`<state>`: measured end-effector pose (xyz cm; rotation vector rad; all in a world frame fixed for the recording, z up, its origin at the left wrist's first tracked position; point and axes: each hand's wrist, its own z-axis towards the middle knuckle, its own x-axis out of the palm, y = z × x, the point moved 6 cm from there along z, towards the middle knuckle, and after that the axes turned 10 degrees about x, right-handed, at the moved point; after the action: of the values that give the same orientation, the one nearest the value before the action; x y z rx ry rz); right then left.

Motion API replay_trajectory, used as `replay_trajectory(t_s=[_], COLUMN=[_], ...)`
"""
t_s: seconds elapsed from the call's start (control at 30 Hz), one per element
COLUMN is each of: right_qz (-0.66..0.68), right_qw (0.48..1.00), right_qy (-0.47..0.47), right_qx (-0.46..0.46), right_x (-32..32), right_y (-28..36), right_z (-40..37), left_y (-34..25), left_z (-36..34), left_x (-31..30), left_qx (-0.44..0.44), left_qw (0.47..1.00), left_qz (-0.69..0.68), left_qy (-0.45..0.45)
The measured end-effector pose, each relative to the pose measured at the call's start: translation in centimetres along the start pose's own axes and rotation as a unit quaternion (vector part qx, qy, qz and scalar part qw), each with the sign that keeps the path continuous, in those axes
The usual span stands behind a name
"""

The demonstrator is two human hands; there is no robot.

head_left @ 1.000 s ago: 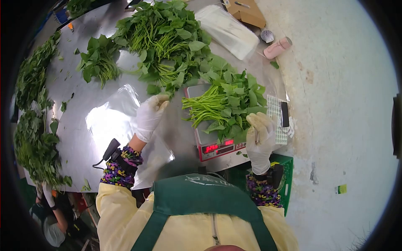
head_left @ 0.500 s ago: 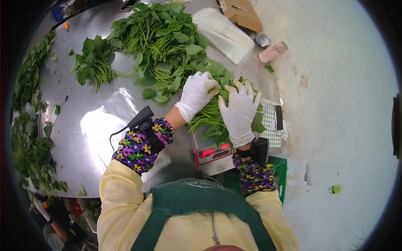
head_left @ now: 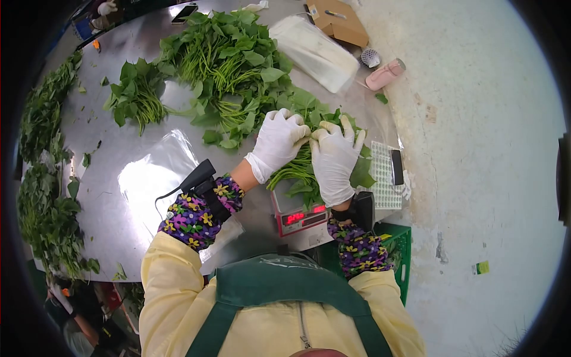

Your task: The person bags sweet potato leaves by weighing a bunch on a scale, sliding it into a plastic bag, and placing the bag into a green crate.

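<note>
Both hands wear white gloves. My left hand and my right hand press together around a bunch of leafy greens lying on a small scale with a red display. The stems stick out toward me between the two hands. Leaves spread out beyond the fingers.
A large heap of greens and a smaller bunch lie on the metal table. Clear plastic bags sit at left, a bag stack, cardboard box and pink tube at the back. More greens line the left edge. A green crate stands below.
A second ago my hands were apart, left near the bags, right at the scale's edge. Both then closed in on the bunch on the scale and have now drawn tighter together.
</note>
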<state>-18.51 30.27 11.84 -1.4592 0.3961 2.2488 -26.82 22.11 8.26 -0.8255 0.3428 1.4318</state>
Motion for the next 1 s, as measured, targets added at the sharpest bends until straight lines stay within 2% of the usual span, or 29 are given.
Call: replay_trajectory(t_s=[0.13, 0.23, 0.3, 0.47, 0.5, 0.57, 0.63, 0.67, 0.7, 0.77, 0.8, 0.9, 0.97, 1.0], right_qz=[0.025, 0.005, 0.038, 0.040, 0.069, 0.122, 0.115, 0.128, 0.138, 0.149, 0.152, 0.186, 0.210, 0.209], right_qw=[0.999, 0.999, 0.998, 0.997, 0.996, 0.985, 0.983, 0.982, 0.981, 0.980, 0.980, 0.975, 0.972, 0.973], right_qy=[-0.020, -0.033, -0.030, -0.061, -0.053, -0.117, -0.139, -0.136, -0.134, -0.127, -0.117, -0.098, -0.080, -0.070], right_qx=[-0.003, 0.015, 0.037, 0.006, 0.007, -0.018, -0.013, -0.020, -0.026, -0.037, -0.044, -0.066, -0.068, -0.075], right_x=[-0.2, -0.1, 0.1, -1.8, -3.0, -5.6, -6.6, -6.9, -7.4, -7.7, -7.7, -8.0, -7.9, -7.8], right_y=[-0.2, -1.6, -2.5, -2.5, -2.5, -2.5, -2.7, -2.5, -2.2, -1.4, -0.9, 0.9, 2.3, 3.0], right_z=[-0.4, -0.6, -0.5, -0.9, -0.8, -1.5, -2.7, -3.1, -3.6, -4.7, -5.2, -6.3, -6.7, -6.8], left_y=[-0.2, 1.8, 2.8, 8.9, 10.7, 12.6, 12.5, 12.3, 12.0, 12.3, 13.6, 14.5, 17.4, 18.2], left_z=[-0.8, -2.1, -3.7, -16.2, -20.2, -27.1, -32.0, -34.6, -35.9, -38.0, -39.6, -36.6, -35.5, -33.9], left_x=[-0.9, -2.8, -5.7, -12.7, -14.6, -20.1, -24.9, -26.2, -27.5, -29.2, -29.2, -26.6, -23.0, -21.3], left_qx=[-0.010, -0.117, -0.155, -0.371, -0.421, -0.489, -0.545, -0.473, -0.475, -0.508, -0.571, -0.594, -0.530, -0.527], left_qw=[0.999, 0.978, 0.967, 0.893, 0.870, 0.848, 0.795, 0.774, 0.769, 0.765, 0.775, 0.776, 0.824, 0.831], left_qz=[-0.028, -0.134, -0.123, -0.129, -0.107, 0.024, 0.241, 0.404, 0.412, 0.373, 0.244, 0.194, 0.112, 0.099], left_qy=[-0.044, -0.104, -0.163, -0.221, -0.234, -0.201, -0.113, -0.116, -0.119, -0.133, -0.116, -0.092, -0.165, -0.149])
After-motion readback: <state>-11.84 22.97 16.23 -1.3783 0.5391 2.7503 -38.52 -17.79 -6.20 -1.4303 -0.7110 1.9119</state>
